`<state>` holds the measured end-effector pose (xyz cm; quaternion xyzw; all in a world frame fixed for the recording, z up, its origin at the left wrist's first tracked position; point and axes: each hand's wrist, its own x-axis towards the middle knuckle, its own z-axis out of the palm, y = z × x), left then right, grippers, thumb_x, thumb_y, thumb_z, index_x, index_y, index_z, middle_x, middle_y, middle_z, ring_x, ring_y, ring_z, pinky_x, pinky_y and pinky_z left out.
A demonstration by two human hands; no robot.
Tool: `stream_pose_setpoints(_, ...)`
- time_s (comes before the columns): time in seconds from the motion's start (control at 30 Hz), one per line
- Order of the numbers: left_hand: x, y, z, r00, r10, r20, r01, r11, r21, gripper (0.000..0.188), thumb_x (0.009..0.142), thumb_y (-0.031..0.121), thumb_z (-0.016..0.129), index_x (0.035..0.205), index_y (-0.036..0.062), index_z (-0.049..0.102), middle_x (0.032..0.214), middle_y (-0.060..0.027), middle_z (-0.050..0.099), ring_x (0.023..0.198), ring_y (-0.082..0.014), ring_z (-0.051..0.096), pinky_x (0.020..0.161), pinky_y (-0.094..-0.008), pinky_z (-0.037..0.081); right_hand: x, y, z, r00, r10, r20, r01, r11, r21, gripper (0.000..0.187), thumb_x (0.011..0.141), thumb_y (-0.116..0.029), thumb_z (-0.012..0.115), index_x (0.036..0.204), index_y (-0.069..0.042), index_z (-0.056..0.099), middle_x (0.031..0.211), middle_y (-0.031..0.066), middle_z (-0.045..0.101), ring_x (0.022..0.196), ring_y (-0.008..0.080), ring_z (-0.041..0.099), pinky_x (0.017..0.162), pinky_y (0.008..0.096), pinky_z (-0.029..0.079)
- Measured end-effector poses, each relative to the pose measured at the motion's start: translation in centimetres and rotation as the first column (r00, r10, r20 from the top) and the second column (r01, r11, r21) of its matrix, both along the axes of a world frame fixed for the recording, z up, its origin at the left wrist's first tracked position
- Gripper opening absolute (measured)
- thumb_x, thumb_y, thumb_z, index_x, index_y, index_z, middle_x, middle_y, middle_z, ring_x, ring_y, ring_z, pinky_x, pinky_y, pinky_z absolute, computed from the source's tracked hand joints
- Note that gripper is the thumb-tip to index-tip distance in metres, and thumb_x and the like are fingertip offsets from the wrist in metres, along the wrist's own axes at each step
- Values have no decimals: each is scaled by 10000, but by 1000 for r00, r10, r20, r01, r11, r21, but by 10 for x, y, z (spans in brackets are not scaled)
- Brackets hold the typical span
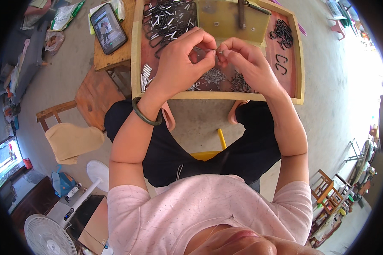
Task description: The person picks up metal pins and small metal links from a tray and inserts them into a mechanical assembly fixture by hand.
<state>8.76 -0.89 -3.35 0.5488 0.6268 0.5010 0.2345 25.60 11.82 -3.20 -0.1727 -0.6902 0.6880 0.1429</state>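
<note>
My left hand and my right hand meet above a shallow wooden-rimmed tray. Each pinches thumb against fingers, and their fingertips come together over a tiny thin piece too small to name. Beneath them lie small piles of grey metal pins and darker pins. To the left, a heap of black bent-wire clips with silvery sleeves fills the tray's far corner. Short white-silver tubes lie near its left rim. Two black C-shaped hooks rest at the right, below a cluster of black hooks.
A yellowish plate with a metal lever occupies the tray's far middle. A phone lies on a wooden table at the left. Lower left stand a white fan and a chair with a beige cover. A yellow stool shows between my legs.
</note>
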Motion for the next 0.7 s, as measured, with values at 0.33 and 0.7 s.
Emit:
stream_pose_setpoints(0.33,5,3,-1,998,30,-46,-26,995,93,126,853,69,699,968,63,649,911,13,655,710,-124,643,604,-266,504,0,3,-2,999,-15,47,15,1000,16,181,1029,-179,560,1049,-10,622,929,-18,620,884,66,591,778,224,471)
stream_pose_setpoints(0.7,4,3,0,995,50,-87,-41,994,101,115,845,63,701,940,53,635,891,0,647,725,-145,668,626,-273,518,0,5,-1,996,-33,81,31,999,32,175,1018,-178,571,1031,-14,632,878,-14,621,831,39,566,722,216,460)
